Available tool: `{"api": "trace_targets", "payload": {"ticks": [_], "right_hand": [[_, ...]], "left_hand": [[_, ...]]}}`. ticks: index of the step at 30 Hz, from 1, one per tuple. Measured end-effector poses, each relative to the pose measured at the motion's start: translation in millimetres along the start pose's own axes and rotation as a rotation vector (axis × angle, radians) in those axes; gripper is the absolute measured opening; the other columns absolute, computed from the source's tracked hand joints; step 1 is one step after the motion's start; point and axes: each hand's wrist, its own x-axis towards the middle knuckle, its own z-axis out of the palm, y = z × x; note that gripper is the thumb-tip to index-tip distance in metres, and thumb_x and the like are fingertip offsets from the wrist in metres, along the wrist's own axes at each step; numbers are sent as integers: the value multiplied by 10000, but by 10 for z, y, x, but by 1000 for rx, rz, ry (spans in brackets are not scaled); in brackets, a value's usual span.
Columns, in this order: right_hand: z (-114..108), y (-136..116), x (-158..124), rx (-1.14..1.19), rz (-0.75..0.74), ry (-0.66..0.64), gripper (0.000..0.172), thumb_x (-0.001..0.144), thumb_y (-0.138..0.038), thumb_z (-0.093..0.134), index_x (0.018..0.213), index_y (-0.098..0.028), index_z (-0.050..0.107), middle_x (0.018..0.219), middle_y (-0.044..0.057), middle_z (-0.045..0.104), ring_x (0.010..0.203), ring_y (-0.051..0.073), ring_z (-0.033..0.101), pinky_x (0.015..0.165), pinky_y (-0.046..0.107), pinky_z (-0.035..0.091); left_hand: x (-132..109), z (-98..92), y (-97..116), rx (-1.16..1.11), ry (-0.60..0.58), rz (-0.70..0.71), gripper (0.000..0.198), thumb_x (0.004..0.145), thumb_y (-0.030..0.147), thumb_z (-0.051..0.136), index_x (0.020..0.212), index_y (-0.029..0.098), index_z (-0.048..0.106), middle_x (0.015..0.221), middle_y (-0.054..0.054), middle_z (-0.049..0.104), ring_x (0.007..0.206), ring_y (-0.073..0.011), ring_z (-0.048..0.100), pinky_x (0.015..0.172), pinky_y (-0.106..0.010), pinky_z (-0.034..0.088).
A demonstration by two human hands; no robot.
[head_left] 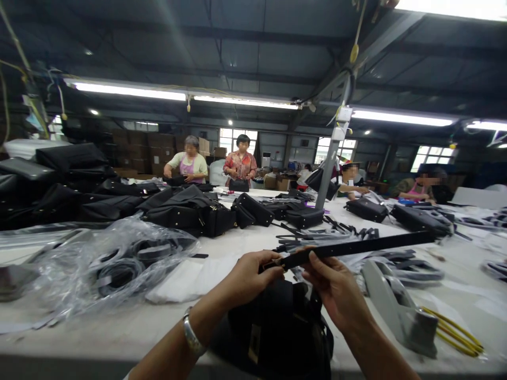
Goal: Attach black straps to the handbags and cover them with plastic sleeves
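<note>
A long black strap [368, 244] stretches from between my two hands out to the right, above the table. My left hand [253, 272] is closed on its near end, where a small gold-coloured metal piece shows by the fingertips. My right hand [330, 279] pinches the strap a little farther along, thumb on top. Just below both hands, at the table's front edge, sits a black bag [277, 332] with a pale label on it; its lower part runs out of view.
Black bags [186, 208] are heaped at the left and middle. Clear plastic [114, 269] with coiled straps lies left, a grey tape dispenser [400, 306] and yellow loops [455, 332] right. A metal post [330, 163] rises behind. Several people work across the table [245, 237].
</note>
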Motion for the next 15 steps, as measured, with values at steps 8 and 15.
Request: {"api": "trace_targets", "payload": {"ticks": [8, 15], "right_hand": [[-48, 5, 57, 128, 66, 81, 355, 533, -209, 973, 835, -205, 785, 853, -18, 802, 695, 120, 749, 541, 118, 607], [-48, 18, 21, 42, -4, 37, 285, 616, -235, 940, 858, -213, 790, 897, 3, 801, 768, 166, 762, 572, 169, 631]], "left_hand": [[49, 7, -97, -211, -64, -24, 243, 953, 317, 576, 978, 135, 736, 824, -30, 690, 711, -138, 569, 665, -218, 418], [26, 23, -140, -239, -28, -19, 287, 951, 363, 606, 1032, 132, 755, 814, -42, 704, 678, -130, 571, 648, -214, 418]]}}
